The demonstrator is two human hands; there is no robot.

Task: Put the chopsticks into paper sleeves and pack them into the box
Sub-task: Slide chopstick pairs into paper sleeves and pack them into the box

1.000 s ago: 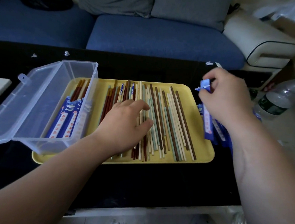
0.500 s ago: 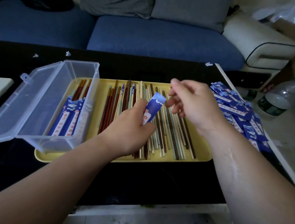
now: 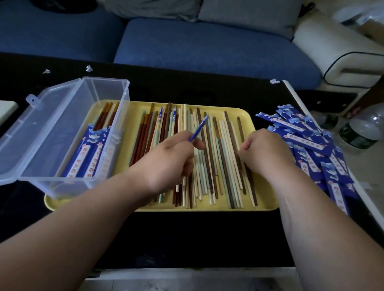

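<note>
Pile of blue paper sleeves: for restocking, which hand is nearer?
Right. The right hand lies beside the pile of blue paper sleeves; the left hand, pinching one sleeve, is over the middle of the yellow tray.

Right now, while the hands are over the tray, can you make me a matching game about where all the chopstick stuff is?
Things:
1. loose chopsticks
2. pile of blue paper sleeves
3. sleeved chopsticks
4. single blue paper sleeve

Places:
A. in the grip of the left hand
B. inside the clear plastic box
C. lying bare on the yellow tray
D. on the black table, right of the tray

Pairs: 1-C, 2-D, 3-B, 4-A
</note>
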